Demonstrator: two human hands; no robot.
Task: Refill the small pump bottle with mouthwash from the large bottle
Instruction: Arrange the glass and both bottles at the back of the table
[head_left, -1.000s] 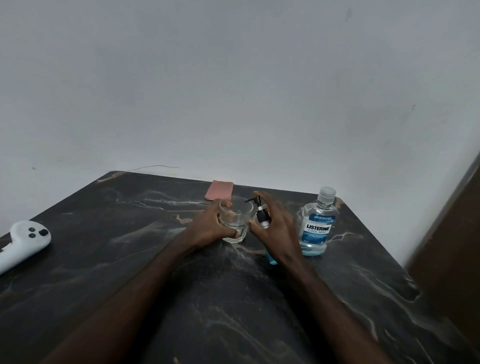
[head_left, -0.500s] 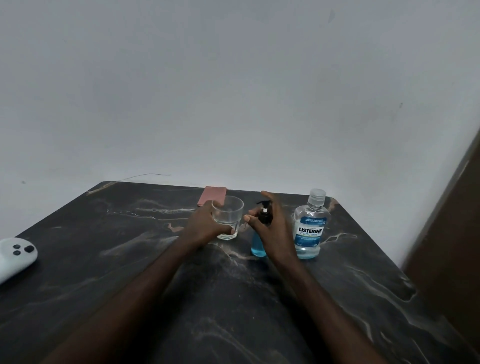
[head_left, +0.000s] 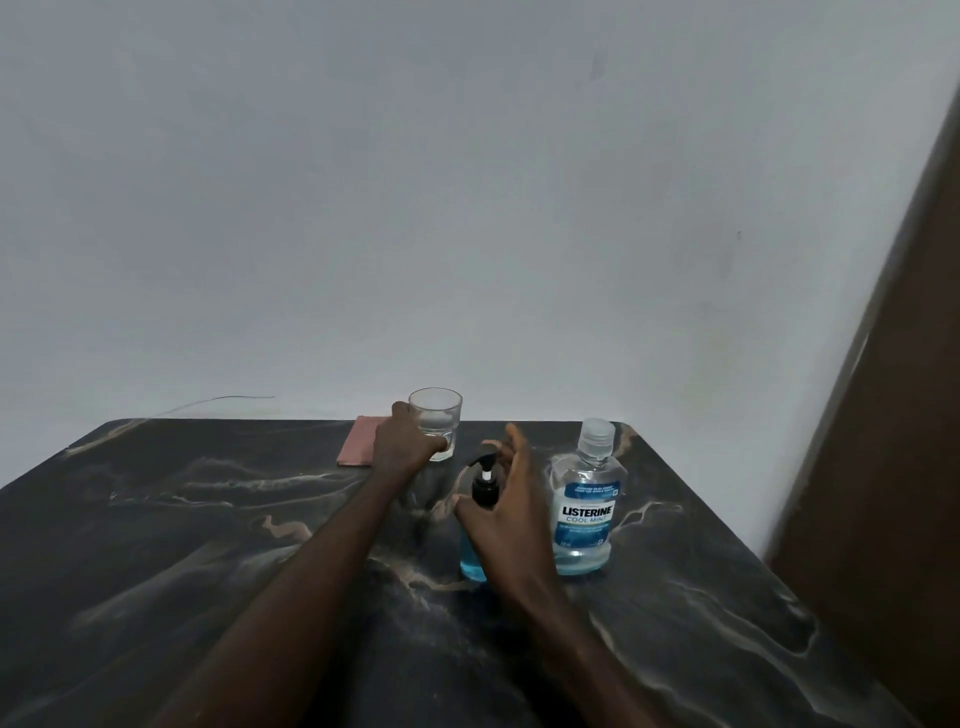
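The small pump bottle (head_left: 484, 491), blue liquid below a black pump top, stands upright on the dark marbled table (head_left: 208, 545). My right hand (head_left: 511, 514) is against its right side, thumb by the black collar and fingers spread fairly straight beside the pump head. Just right of it stands the large clear Listerine mouthwash bottle (head_left: 587, 514), capped, with a low level of pale blue liquid. My left hand (head_left: 402, 447) grips a clear drinking glass (head_left: 439, 415) at the table's far edge.
A flat pink pad (head_left: 356, 441) lies at the far edge, just left of the glass. A thin wire (head_left: 228, 399) runs along the wall behind the table. A brown panel (head_left: 893, 467) rises past the table's right side.
My left hand has carried the glass away from the pump bottle to the far edge. The pump bottle now stands on the table and my right hand's fingers have loosened around it.
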